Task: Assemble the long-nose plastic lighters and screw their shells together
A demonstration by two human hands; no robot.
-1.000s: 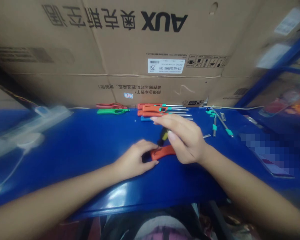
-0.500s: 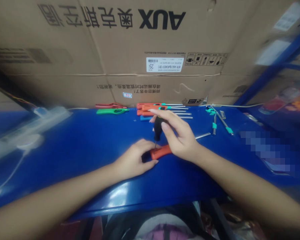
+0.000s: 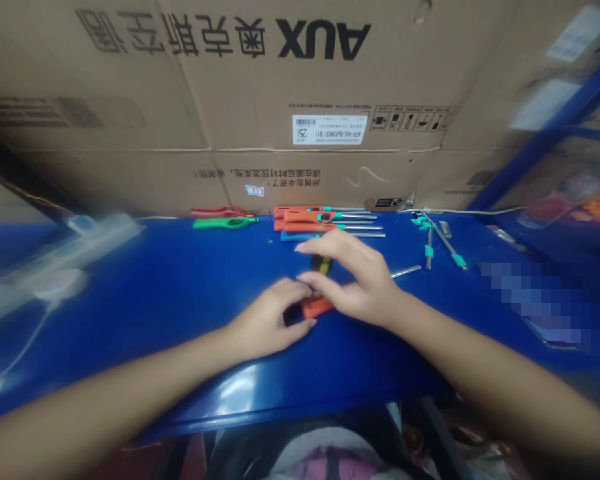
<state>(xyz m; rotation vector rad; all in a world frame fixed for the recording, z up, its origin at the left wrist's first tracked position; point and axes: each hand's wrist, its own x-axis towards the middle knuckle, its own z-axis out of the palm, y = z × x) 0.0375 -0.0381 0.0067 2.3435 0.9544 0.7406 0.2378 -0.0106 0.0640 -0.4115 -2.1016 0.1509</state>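
My left hand [image 3: 267,320] pinches the end of an orange long-necked lighter [image 3: 317,307] between thumb and fingers on the blue table. The lighter's metal tube [image 3: 406,272] sticks out to the right from behind my right wrist. My right hand [image 3: 357,277] is curled around a screwdriver [image 3: 322,264] with a black and yellow handle, above the lighter's body. Its thumb and index finger stand apart, and the handle shows between them. The fingers hide the screwdriver's tip and much of the lighter.
Several orange lighters [image 3: 305,217] and a blue one [image 3: 297,237] lie at the table's back, beside green [image 3: 217,223] and red [image 3: 215,212] handle shells. Metal tubes [image 3: 429,252] lie to the right. A power strip [image 3: 100,243] is at left; a cardboard box [image 3: 155,120] stands behind.
The fingers of my right hand have spread and shifted on the screwdriver, its thumb lower, and the handle's yellow part now shows. My left hand and the lighter stay put.
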